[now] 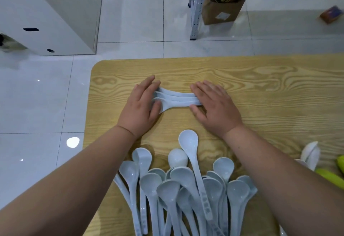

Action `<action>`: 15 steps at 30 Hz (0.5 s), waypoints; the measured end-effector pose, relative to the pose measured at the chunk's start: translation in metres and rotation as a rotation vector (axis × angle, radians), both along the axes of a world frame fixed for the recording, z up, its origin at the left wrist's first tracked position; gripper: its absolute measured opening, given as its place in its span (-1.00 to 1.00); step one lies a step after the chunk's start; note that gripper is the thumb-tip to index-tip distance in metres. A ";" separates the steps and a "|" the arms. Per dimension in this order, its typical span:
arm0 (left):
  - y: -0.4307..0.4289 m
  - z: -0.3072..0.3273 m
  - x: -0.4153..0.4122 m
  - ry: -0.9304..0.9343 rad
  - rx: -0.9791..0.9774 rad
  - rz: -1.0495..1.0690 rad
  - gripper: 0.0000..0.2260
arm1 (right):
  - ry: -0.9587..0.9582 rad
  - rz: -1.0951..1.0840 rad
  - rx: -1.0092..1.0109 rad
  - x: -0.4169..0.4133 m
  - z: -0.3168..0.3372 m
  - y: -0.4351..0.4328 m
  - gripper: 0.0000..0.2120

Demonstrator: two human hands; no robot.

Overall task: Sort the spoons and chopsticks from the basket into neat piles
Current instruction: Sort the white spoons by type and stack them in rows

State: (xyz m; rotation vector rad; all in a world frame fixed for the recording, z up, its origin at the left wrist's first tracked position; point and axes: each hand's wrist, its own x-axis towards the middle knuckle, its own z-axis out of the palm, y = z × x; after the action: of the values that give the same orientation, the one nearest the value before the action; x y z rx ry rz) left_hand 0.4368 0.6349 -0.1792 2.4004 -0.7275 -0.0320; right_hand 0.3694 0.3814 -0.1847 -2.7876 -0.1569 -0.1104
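Head view: pale blue spoons (176,98), nested sideways

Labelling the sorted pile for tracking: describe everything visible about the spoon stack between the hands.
The spoon stack is a few pale blue-white soup spoons, glossy like plastic or ceramic, lying nested together on the wooden table, handles running left to right. Bowls point left, under the left hand; handle ends sit under the right hand. Both hands press in from the ends with fairly straight fingers, so only the curved middles show. It lies apart from the loose spoons nearer the person.
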 end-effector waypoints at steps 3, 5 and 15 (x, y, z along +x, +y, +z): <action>-0.001 0.001 0.000 -0.040 0.008 -0.005 -0.52 | -0.008 0.008 -0.012 -0.001 0.000 0.001 -0.43; -0.002 0.001 0.001 -0.054 0.031 -0.001 -0.51 | 0.002 0.009 -0.024 -0.001 -0.001 0.001 -0.43; 0.000 0.002 -0.004 -0.009 0.015 0.030 -0.40 | 0.125 -0.012 -0.045 -0.003 0.002 0.000 -0.33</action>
State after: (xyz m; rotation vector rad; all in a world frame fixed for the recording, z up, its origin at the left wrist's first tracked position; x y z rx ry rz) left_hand 0.4327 0.6348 -0.1773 2.4267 -0.6974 -0.0147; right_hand 0.3668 0.3810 -0.1827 -2.8304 -0.1123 0.0657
